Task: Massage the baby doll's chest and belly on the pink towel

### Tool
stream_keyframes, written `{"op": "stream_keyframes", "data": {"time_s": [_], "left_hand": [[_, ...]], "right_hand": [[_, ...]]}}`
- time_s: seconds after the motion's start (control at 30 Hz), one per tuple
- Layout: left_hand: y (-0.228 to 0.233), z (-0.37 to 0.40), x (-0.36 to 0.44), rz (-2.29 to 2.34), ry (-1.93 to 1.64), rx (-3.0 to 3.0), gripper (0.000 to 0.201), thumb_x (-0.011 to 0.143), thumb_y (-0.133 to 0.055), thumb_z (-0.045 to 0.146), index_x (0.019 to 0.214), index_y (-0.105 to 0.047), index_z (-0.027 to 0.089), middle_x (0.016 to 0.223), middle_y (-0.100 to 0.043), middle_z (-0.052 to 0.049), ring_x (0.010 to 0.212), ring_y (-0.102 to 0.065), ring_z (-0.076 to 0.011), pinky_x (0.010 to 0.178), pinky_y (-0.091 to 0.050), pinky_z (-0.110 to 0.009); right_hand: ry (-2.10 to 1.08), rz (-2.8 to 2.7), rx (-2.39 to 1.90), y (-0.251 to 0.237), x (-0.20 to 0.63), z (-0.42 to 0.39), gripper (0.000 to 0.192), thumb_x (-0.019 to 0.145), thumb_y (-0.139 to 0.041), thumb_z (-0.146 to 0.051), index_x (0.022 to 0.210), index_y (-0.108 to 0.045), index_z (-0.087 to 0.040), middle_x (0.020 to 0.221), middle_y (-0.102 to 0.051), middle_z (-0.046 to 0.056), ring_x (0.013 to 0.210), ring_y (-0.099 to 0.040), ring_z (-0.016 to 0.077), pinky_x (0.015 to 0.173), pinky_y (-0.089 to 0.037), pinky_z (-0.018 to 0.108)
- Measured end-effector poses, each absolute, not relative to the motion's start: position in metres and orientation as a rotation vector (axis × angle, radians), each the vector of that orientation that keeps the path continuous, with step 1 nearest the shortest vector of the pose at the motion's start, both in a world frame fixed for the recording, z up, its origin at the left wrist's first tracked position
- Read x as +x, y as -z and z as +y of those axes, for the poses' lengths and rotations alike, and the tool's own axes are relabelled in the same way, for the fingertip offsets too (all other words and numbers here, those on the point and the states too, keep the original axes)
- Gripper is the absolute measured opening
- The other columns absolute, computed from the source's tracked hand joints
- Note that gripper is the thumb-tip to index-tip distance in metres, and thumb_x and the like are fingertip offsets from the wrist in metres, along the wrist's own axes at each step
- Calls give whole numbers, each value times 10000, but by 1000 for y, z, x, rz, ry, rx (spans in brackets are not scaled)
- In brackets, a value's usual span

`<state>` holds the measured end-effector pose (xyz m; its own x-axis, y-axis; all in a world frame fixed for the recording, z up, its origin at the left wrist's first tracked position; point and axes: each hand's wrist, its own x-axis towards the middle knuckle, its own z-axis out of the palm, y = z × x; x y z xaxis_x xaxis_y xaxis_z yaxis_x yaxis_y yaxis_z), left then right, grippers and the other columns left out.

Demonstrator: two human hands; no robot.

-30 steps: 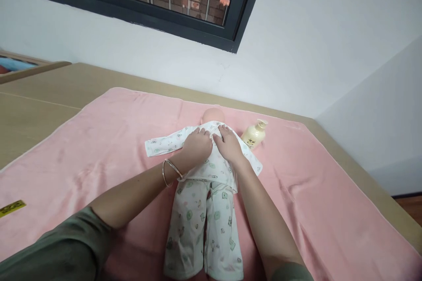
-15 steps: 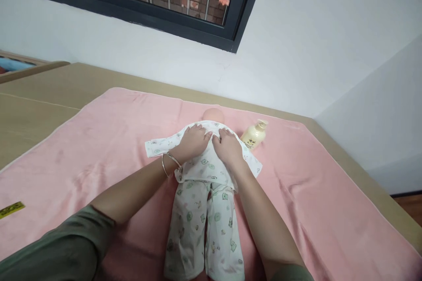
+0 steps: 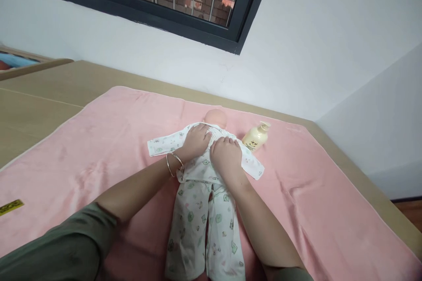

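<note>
A baby doll [image 3: 215, 117] lies on its back on a pink blanket [image 3: 99, 140], dressed in a white printed top [image 3: 165, 142] and matching trousers [image 3: 191, 228]. My left hand [image 3: 196, 140], with a bangle on the wrist, rests flat on the doll's chest near the collar. My right hand [image 3: 226, 154] lies beside it on the chest, fingers curled over the fabric of the top. Whether either hand pinches the cloth is hidden by the fingers. A cream pump bottle [image 3: 255, 137] lies just right of the doll's shoulder.
The blanket covers a tan surface [image 3: 39, 96] that runs to a white wall with a dark-framed window [image 3: 184, 4]. A yellow label [image 3: 11, 207] lies on the blanket at the far left. The surface's right edge drops to a wooden floor [image 3: 409, 213].
My right hand has slid a little down the doll's chest toward me. My left hand has stayed near the collar. The view has shifted slightly.
</note>
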<state>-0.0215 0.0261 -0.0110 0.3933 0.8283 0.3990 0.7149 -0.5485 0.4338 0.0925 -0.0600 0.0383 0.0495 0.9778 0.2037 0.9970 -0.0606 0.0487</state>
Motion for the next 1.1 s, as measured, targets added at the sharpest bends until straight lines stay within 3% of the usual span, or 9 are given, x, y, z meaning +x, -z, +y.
{"op": "stream_keyframes", "data": {"time_s": [0.1, 0.2, 0.3, 0.77, 0.97, 1.1], "left_hand": [[20, 24, -17, 1438, -965, 2406, 384, 1029, -339, 295, 1239, -634, 167, 1307, -690, -131, 1272, -597, -268, 1144, -433, -471], [24, 21, -15, 1435, -977, 2413, 399, 1032, -344, 309, 1268, -624, 153, 1363, -668, -144, 1315, -573, -278, 1165, -412, -481], [23, 20, -15, 1439, -969, 2418, 409, 1032, -348, 313, 1281, -618, 133, 1388, -654, -154, 1327, -564, -285, 1175, -401, -486], [18, 18, -15, 1462, -952, 2438, 395, 1035, -355, 296, 1277, -625, 140, 1360, -669, -151, 1308, -577, -282, 1156, -419, -478], [-8, -3, -18, 1422, -730, 2716, 362, 1013, -367, 228, 1015, -707, 103, 1073, -723, -197, 1066, -658, -323, 1012, -496, -483], [-16, -7, -21, 1384, -651, 2755, 329, 983, -401, 197, 904, -713, 129, 984, -722, -190, 990, -666, -324, 935, -520, -483]], "right_hand": [[145, -2068, -2147, -36, 104, -50, 442, 1036, -358, -257, 1233, -675, -19, 1251, -702, 267, 1222, -642, 346, 1107, -392, 443], [-27, -2048, -2089, -31, 122, -36, 535, 1053, -363, -347, 1438, -538, -18, 1494, -559, 242, 1433, -484, 324, 1184, -331, 410], [-120, -2045, -2063, -25, 133, -28, 641, 1057, -354, -425, 1534, -422, -3, 1597, -440, 235, 1524, -354, 338, 1230, -272, 432], [-123, -2098, -1916, -16, 145, -21, 632, 1049, -380, -447, 1542, -439, -55, 1603, -449, 195, 1519, -377, 305, 1251, -266, 434], [-352, -2094, -1721, -19, 170, -18, 647, 1030, -466, -500, 1554, -453, -121, 1629, -422, 146, 1529, -374, 251, 1253, -293, 398], [-248, -2150, -1812, -27, 159, -25, 610, 1054, -423, -446, 1543, -451, -83, 1607, -449, 177, 1519, -387, 281, 1242, -302, 423]]}}
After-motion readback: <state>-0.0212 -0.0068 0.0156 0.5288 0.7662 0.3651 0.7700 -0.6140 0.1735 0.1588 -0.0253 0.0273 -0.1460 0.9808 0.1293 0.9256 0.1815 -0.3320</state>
